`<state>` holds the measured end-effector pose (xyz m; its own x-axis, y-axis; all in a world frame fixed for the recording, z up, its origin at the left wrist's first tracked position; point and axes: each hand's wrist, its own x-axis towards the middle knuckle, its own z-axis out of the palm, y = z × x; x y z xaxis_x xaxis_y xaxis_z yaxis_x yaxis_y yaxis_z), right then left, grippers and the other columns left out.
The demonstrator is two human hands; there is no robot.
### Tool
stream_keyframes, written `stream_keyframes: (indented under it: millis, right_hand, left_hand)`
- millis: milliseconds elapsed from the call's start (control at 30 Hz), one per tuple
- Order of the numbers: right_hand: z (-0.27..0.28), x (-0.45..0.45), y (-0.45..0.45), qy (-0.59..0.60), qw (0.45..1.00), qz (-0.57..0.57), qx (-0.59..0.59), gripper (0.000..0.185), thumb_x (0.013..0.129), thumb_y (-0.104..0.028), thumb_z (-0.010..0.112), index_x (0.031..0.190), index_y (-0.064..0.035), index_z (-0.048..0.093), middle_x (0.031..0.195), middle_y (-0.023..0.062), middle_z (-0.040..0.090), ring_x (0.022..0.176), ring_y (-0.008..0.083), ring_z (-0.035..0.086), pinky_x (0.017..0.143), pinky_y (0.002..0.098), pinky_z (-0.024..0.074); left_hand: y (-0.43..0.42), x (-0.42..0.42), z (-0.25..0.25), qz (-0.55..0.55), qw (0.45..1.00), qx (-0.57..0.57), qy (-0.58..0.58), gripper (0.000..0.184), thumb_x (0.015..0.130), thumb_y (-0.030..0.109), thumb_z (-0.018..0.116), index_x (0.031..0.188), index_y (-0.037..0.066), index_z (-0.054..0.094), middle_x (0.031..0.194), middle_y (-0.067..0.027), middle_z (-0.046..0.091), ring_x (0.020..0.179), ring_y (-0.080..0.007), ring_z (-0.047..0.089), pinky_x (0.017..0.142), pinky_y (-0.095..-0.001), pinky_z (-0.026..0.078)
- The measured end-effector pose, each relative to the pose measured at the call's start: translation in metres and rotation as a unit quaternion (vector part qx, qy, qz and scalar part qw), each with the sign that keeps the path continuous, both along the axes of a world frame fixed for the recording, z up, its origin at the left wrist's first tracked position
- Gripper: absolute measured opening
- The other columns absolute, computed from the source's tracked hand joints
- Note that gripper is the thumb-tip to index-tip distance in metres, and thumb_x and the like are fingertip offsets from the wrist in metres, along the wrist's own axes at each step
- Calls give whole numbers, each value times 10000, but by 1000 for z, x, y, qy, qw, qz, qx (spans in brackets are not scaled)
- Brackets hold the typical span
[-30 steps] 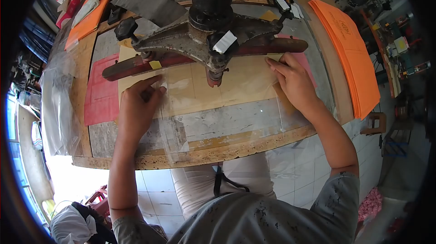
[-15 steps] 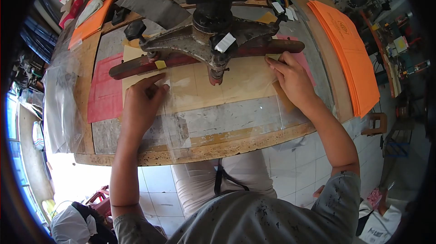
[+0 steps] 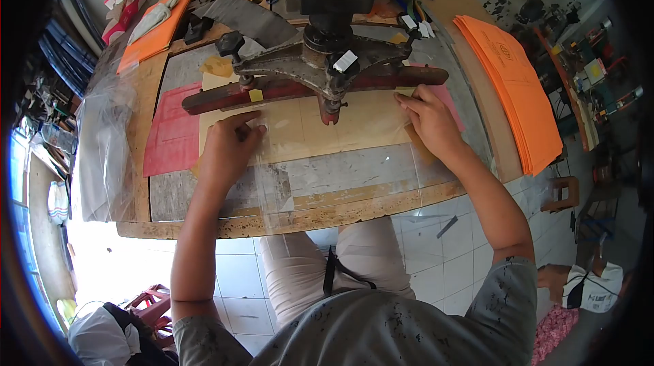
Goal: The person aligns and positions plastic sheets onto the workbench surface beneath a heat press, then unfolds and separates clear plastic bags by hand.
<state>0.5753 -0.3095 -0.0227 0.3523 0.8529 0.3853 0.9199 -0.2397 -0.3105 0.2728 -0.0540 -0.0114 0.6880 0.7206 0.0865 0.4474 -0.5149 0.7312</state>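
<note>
Pinching narrowly, my left hand (image 3: 230,148) and right hand (image 3: 432,120) hold a clear plastic sheet (image 3: 344,178) toward the worktop's near edge (image 3: 160,231); uneven pulling could skew it.

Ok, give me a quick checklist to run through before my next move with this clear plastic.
1. Left hand at the clear plastic: ok, near its left edge.
2. Firm pinch in both hands: cannot tell.
3. Right hand well away from the red bar: not ok, I'd say; its fingertips look close.
4. Bar raised off the plastic: cannot tell.
5. Orange stack clear of the bar: ok, off to the right.
</note>
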Motion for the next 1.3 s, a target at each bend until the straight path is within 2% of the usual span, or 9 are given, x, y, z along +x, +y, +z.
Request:
stream_keyframes:
  millis: [633, 733, 933, 967, 1000, 1100, 1133, 1233, 1300]
  right_hand:
    - [-2, 2, 1, 4, 1000, -23, -9, 294, 933, -7, 665, 1201, -83, 760, 983, 124, 602, 866, 327, 666, 755, 457, 558]
    - [-4, 2, 0, -2, 1000, -11, -6, 369, 908, 49, 671, 1255, -59, 735, 966, 139, 560, 852, 312, 642, 757, 434, 534]
    - [1, -5, -5, -68, 998, -8, -16, 303, 958, -31, 626, 1230, -86, 748, 970, 134, 576, 880, 343, 667, 734, 469, 545]
    - [6, -6, -5, -65, 998, -10, -25, 304, 962, -32, 620, 1235, -80, 747, 982, 138, 584, 892, 347, 665, 752, 466, 545]
    - [8, -8, -6, -62, 997, -12, -36, 306, 966, -33, 615, 1239, -73, 746, 994, 143, 592, 905, 351, 663, 769, 463, 546]
    - [12, -19, -23, -53, 997, -18, -50, 311, 979, -54, 617, 1267, -64, 736, 1099, 157, 615, 1007, 359, 646, 880, 465, 529]
    - [14, -23, -27, -53, 997, -19, -48, 314, 984, -64, 621, 1278, -63, 731, 1145, 162, 622, 1053, 361, 639, 926, 467, 521]
    - [18, -47, -62, -88, 995, -44, -28, 316, 1015, -86, 619, 1319, -76, 708, 1353, 170, 578, 1245, 374, 573, 1058, 463, 475]
    - [24, -69, -92, -77, 995, -59, -22, 343, 1018, -146, 646, 1350, -71, 685, 1449, 163, 531, 1359, 362, 500, 1144, 493, 392]
  left_hand:
    - [3, 1, -2, 3, 1000, -10, 6, 353, 915, 198, 769, 1217, 15, 759, 727, -93, 684, 636, -165, 608, 647, -344, 506]
    - [2, 0, -1, 1, 1000, 0, 5, 356, 914, 204, 769, 1214, 14, 758, 722, -101, 679, 630, -176, 607, 649, -352, 508]
    - [-3, -4, 0, -14, 998, 56, 1, 357, 912, 222, 768, 1207, 21, 763, 720, -154, 679, 629, -251, 640, 667, -393, 523]
    - [-3, -5, -1, -15, 998, 68, 0, 355, 913, 220, 768, 1208, 23, 763, 722, -161, 682, 631, -262, 646, 670, -399, 525]
    - [1, -7, -11, -32, 996, 84, -16, 374, 944, 260, 750, 1269, 76, 754, 690, -135, 653, 579, -199, 564, 608, -380, 477]
    - [2, -10, -22, -52, 988, 138, -46, 358, 961, 267, 732, 1269, 88, 756, 729, -167, 692, 597, -279, 625, 634, -415, 503]
    - [-2, -14, -18, -64, 980, 189, -27, 327, 963, 253, 718, 1246, 98, 767, 792, -165, 702, 680, -344, 673, 672, -441, 525]
    - [-22, -40, -4, -56, 974, 221, 6, 284, 965, 236, 680, 1182, 82, 780, 896, -167, 710, 829, -384, 705, 761, -468, 553]
    - [-46, -68, 7, -22, 982, 187, -17, 267, 953, 203, 692, 1185, 99, 771, 927, -133, 685, 860, -351, 690, 776, -455, 545]
